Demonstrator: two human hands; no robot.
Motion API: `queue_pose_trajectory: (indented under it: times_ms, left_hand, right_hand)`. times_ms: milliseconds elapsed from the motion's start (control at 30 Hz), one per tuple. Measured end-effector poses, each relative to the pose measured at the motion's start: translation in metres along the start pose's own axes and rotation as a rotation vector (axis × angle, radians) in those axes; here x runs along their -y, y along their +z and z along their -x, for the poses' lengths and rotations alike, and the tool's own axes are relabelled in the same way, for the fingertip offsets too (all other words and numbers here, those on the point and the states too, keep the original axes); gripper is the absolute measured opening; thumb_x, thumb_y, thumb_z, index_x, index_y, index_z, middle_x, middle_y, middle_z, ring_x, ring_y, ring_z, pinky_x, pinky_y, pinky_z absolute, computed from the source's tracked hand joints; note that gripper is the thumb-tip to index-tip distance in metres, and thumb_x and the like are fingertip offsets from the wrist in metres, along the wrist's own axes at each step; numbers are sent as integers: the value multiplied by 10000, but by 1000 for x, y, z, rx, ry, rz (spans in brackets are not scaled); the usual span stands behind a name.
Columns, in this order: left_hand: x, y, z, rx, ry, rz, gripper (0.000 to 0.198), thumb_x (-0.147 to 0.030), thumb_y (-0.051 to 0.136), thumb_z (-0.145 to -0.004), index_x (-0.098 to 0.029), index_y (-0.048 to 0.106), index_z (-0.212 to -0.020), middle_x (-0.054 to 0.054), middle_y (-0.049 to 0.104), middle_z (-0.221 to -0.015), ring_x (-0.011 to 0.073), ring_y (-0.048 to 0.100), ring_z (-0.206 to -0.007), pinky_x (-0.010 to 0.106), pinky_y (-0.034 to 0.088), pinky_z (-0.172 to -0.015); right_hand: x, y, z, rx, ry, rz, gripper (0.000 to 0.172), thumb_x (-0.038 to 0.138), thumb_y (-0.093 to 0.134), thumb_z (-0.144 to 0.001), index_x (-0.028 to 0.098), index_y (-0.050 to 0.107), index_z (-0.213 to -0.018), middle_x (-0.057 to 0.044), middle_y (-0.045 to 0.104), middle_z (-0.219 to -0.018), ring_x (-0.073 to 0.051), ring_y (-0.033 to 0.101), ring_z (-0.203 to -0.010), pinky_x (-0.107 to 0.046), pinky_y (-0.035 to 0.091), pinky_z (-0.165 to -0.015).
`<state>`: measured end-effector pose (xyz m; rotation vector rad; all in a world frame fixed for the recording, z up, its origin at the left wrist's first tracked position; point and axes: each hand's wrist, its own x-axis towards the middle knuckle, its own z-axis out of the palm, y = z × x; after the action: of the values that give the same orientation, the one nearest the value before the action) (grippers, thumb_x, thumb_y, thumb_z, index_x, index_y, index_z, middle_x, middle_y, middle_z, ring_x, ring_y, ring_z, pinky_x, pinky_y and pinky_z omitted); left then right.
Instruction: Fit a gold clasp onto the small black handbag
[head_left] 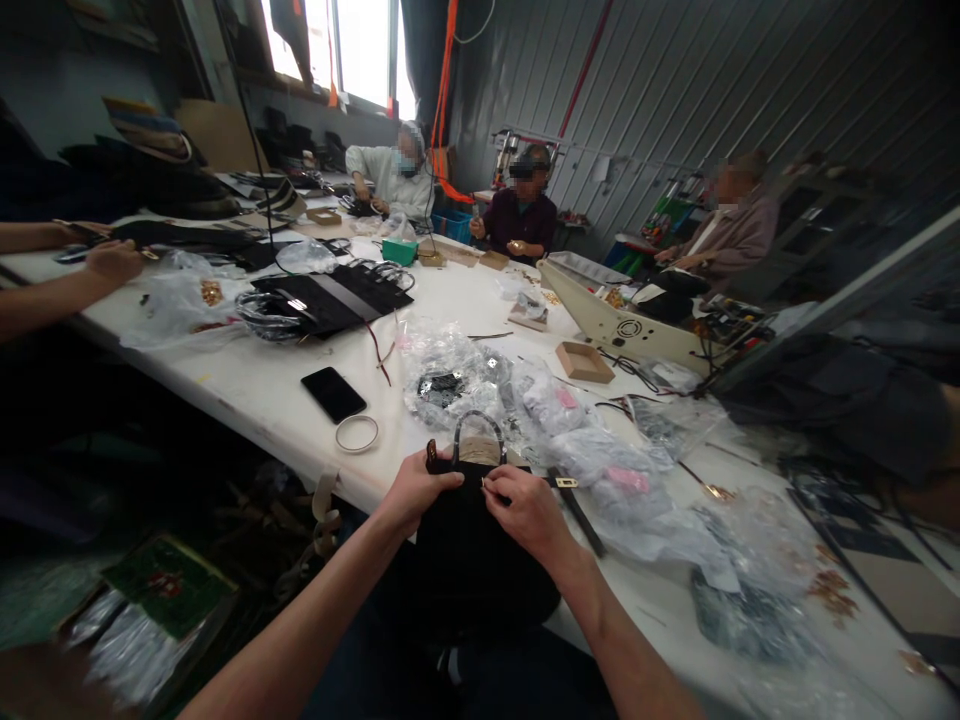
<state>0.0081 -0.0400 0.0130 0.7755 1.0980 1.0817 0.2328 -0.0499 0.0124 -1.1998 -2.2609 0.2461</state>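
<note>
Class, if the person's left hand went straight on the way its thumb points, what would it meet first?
Across the black bag, the left hand would probably meet the right hand first, at its fingertips; depth is unclear.

A black handbag (476,570) extends below both hands' fingers (498,484), which pinch near its top; its curved handle (456,438) arches up just beyond them.
</note>
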Motion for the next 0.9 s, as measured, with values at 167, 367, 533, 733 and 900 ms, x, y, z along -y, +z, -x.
queue_pose_trajectory:
  times_ms: [167, 367, 533, 733, 900]
  left_hand:
    - [-1, 0, 1, 4, -4, 20, 411, -228, 972, -563, -156, 805, -931, 38, 818, -811, 202, 736, -746, 308, 568, -739]
    - [0, 0, 1, -23, -22, 10, 406, -215, 972, -553, -160, 773, -902, 25, 796, -775, 190, 719, -708, 298, 557, -707]
    - [0, 0, 2, -16, -29, 5, 398, -222, 968, -558, -168, 770, -899, 15, 781, -754, 183, 700, -685, 295, 540, -690]
    - [0, 2, 0, -12, 5, -29, 360, -246, 962, -580, -161, 787, -883, 24, 786, -780, 194, 713, -727, 301, 550, -719]
    - [0, 1, 2, -20, -2, -33, 357, -235, 951, -577, -160, 777, -880, 13, 777, -762, 180, 697, -706, 289, 539, -703]
  right_hand:
    - [-1, 0, 1, 32, -45, 18, 227, 145, 649, -1053, 214, 780, -882, -58, 801, -1005, -184, 764, -861, -307, 594, -794]
    - [-5, -4, -3, 102, -141, 37, 228, 119, 644, -1039, 216, 754, -865, -59, 783, -1011, -184, 735, -853, -306, 584, -775]
    - [-4, -3, -1, 103, -155, 58, 232, 107, 632, -1040, 221, 748, -874, -57, 779, -1013, -185, 731, -860, -307, 581, -776]
    - [6, 5, 3, 49, -41, 131, 205, 105, 670, -1016, 218, 756, -869, -56, 775, -1001, -184, 725, -838, -308, 574, -758]
    - [9, 3, 0, 84, -90, 167, 211, 71, 679, -981, 213, 728, -832, -53, 745, -968, -185, 695, -826, -306, 559, -733]
